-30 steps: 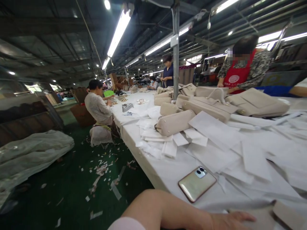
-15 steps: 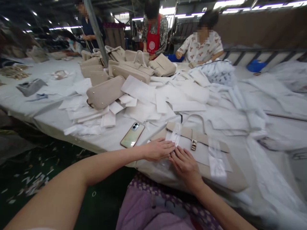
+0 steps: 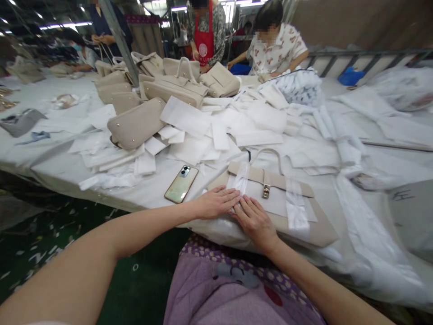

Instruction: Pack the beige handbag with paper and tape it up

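Observation:
A beige handbag [image 3: 318,221] lies flat at the table's front edge, its handle [image 3: 269,151] pointing away from me. White sheeting covers part of its front, and a metal clasp [image 3: 266,191] shows in the middle. Whitish wrapping strips cross the flap at the left [image 3: 241,178] and right [image 3: 297,207]. My left hand [image 3: 216,203] rests flat on the bag's left end, fingers stretched out. Beside it, my right hand [image 3: 255,223] lies with extended fingers on the same end, the fingertips of both hands close together. A phone [image 3: 181,184] lies left of the bag.
Beyond the bag are a heap of white sheets [image 3: 189,119] and a pile of beige handbags [image 3: 135,124]. A metal post [image 3: 120,43] rises behind. Co-workers [image 3: 275,45] are across the table. Plastic wrap [image 3: 368,239] drapes at right; scraps litter the green floor [image 3: 135,280].
The view has shifted slightly, so everything on the table appears a little further left and higher. Both hands stay at the bag's left end with little visible change.

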Available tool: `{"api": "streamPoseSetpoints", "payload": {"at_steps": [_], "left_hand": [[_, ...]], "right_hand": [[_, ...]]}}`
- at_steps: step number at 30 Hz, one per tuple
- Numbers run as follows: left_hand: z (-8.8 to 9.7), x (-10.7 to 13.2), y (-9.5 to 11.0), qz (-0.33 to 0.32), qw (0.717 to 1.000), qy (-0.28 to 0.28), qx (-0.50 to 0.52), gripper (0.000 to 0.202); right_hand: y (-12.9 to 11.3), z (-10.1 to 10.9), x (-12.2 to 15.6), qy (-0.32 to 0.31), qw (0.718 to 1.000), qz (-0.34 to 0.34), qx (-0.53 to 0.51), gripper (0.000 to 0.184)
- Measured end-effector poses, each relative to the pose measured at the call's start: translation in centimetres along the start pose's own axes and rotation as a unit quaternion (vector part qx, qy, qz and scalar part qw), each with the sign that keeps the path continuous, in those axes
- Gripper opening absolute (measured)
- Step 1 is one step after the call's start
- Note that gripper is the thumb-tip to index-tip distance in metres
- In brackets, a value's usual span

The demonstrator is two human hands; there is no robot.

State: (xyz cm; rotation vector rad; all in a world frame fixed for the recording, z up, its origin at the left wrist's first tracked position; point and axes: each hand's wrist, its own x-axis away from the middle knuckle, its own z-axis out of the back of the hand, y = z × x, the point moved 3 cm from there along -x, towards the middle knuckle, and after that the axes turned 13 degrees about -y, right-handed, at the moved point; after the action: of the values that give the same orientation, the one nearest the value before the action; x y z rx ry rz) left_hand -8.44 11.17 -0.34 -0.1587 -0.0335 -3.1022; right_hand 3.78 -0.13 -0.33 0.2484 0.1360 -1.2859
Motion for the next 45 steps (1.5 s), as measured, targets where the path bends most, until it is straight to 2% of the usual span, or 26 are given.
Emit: {"api": "streamPoseSetpoints", "payload": {"at_steps": [5,8,11,14,17,19,24,28,30,36,45], "left_hand": [[-0.3,0.2,0.2,0.016,1.0,0.009,0.004,0.045],[-0.6,0.3,0.3,0.012,1.0,0.017,0.001,0.047],[-0.5,0.4,0.4,0.012,1.0,0.025,0.0,0.047],[-0.5,0.5,0.4,0.013,0.999,0.029,0.004,0.046],[-0.5,0.6,0.4,0.008,1.0,0.026,0.007,0.045],[-0.5,0.5,0.3,0.008,1.0,0.021,0.009,0.045],[-0.6,0.4,0.2,0.013,1.0,0.017,0.015,0.045],[-0.9,0.5,0.1,0.009,0.999,0.022,0.023,0.046],[-1.0,0.5,0.1,0.008,0.999,0.023,0.023,0.046],[-0.9,0.5,0.2,0.01,0.999,0.031,0.018,0.047],[-0.9,0.7,0.5,0.016,0.999,0.037,0.014,0.046]], "right_hand": [[-0.2,-0.7,-0.2,0.017,1.0,-0.002,-0.007,0.026],[-0.2,-0.2,-0.2,0.021,1.0,-0.004,-0.012,0.03],[-0.8,1.2,1.3,0.05,0.998,-0.004,-0.041,0.028],[-2.7,1.8,3.8,0.044,0.995,0.057,-0.072,0.031],[-4.9,0.4,5.2,-0.031,0.989,0.12,-0.078,0.044],[-5.9,-1.0,4.9,-0.05,0.988,0.12,-0.082,0.045],[-6.6,-2.5,2.8,0.027,0.982,0.062,-0.176,0.031],[-6.6,-1.7,2.4,0.092,0.953,-0.006,-0.29,0.029],[-6.7,-1.0,2.3,0.104,0.943,-0.01,-0.316,0.03],[-7.4,1.2,2.0,0.126,0.952,0.029,-0.278,0.029],[-7.9,3.5,2.6,0.112,0.954,0.01,-0.279,0.028]]}}
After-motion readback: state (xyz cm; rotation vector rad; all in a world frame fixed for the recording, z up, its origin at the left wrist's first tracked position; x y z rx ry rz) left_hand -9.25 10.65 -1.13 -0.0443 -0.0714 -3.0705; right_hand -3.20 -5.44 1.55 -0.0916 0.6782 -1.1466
